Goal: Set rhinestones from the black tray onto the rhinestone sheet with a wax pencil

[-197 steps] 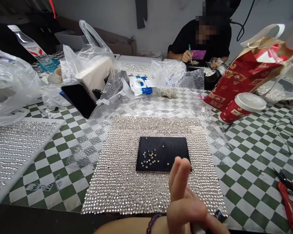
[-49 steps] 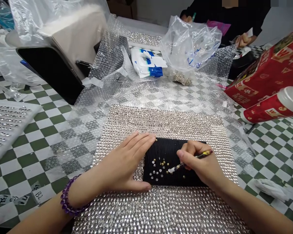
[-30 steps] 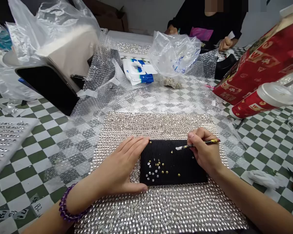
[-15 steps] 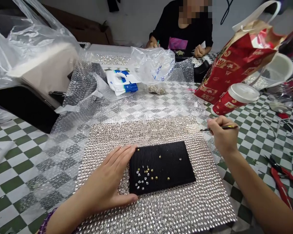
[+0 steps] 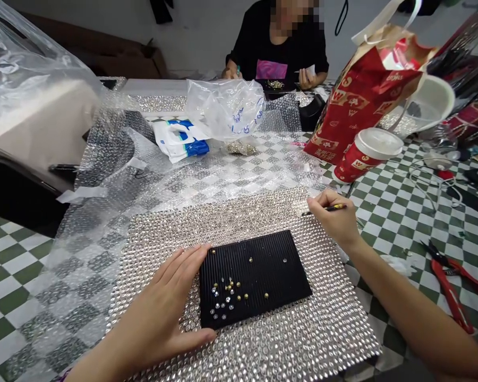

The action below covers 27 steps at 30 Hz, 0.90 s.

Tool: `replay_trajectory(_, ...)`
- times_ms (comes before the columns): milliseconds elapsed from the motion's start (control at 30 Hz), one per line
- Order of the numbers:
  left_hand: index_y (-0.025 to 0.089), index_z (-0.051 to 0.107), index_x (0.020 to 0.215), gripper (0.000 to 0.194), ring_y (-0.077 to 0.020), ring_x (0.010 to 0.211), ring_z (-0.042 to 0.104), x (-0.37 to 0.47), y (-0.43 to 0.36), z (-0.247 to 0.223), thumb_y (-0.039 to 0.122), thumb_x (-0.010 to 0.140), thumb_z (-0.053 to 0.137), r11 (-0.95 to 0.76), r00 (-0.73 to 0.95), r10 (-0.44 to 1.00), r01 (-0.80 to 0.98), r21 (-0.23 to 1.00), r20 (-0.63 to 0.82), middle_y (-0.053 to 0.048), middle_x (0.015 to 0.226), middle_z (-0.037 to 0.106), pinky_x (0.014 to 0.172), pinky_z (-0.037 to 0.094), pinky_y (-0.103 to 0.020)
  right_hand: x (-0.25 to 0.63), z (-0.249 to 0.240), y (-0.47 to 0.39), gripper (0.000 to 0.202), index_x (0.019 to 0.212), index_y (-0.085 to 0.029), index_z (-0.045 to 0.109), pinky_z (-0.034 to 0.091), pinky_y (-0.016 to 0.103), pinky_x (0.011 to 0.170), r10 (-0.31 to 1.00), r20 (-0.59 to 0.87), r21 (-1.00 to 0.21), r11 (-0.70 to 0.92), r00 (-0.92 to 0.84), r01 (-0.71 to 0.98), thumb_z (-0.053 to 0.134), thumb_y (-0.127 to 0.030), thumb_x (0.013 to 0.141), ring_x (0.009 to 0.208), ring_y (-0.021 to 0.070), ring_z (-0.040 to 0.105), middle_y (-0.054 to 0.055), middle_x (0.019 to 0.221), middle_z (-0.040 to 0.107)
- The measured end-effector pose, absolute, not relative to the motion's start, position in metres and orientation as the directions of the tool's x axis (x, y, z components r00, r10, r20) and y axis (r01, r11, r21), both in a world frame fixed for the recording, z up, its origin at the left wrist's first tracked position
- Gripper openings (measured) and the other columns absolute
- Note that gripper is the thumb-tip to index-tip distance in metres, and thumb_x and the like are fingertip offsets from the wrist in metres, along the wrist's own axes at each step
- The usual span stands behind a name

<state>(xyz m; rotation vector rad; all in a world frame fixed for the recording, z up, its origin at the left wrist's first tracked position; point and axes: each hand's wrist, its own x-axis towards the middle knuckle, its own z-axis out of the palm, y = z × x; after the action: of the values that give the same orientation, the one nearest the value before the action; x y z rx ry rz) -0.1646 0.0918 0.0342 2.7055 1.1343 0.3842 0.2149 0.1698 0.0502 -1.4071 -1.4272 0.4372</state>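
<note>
The right grip [image 5: 333, 218] is pinched closed around a slim pen-like tool [image 5: 330, 208], its tip over the rhinestone sheet [image 5: 263, 331]; the left grip [image 5: 169, 307], spread thumb from fingers, braces the ridged black tray [image 5: 276, 268] beside it

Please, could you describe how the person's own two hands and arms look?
The left hand and right hand wear no gloves, and no sleeves show. A sliver of a purple band appears at the left wrist, mostly cut off. No bracelet or watch shows on the right.
</note>
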Motion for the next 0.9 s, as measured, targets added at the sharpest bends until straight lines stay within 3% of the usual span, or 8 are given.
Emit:
replay_trajectory(467, 0.016, 0.013, 0.168, 0.106, -0.0426, 0.143, 0.045, -0.165, 0.091, 0.034, 0.07, 0.089, 0.059, -0.709, 0.687, 0.704, 0.667, 0.227, 0.181, -0.015, 0.162, 0.041, 0.118, 0.043, -0.06, 0.218, 0.048, 0.172, 0.044, 0.055, -0.024, 0.035, 0.038, 0.033, 0.06, 0.886, 0.376, -0.844, 0.207, 0.272, 0.495, 0.068, -0.027, 0.084, 0.054, 0.0115, 0.038, -0.005, 0.054, 0.041)
replay_trajectory(767, 0.009, 0.015, 0.166, 0.103, -0.0433, 0.14, 0.049, -0.158, 0.093, 0.042, 0.075, 0.096, 0.052, -0.727, 0.702, 0.687, 0.658, 0.199, 0.187, -0.02, 0.16, 0.042, 0.115, 0.045, -0.06, 0.222, 0.049, 0.174, 0.043, 0.052, -0.023, 0.041, 0.037, 0.032, 0.057, 0.876, 0.379, -0.851, 0.204, 0.299, 0.484, 0.073, -0.026, 0.081, 0.052, 0.0114, 0.039, -0.005, 0.053, 0.043)
replay_trajectory(900, 0.011, 0.01, 0.167, 0.109, -0.0414, 0.144, 0.046, -0.156, 0.093, 0.045, 0.082, 0.095, 0.051, -0.721, 0.704, 0.691, 0.656, 0.225, 0.162, -0.02, 0.161, 0.04, 0.119, 0.042, -0.059, 0.216, 0.065, 0.161, 0.043, 0.055, -0.024, 0.044, 0.034, 0.032, 0.053, 0.862, 0.398, -0.891, 0.283, 0.313, 0.355, 0.072, -0.025, 0.087, 0.051, 0.0124, 0.041, -0.004, 0.054, 0.045)
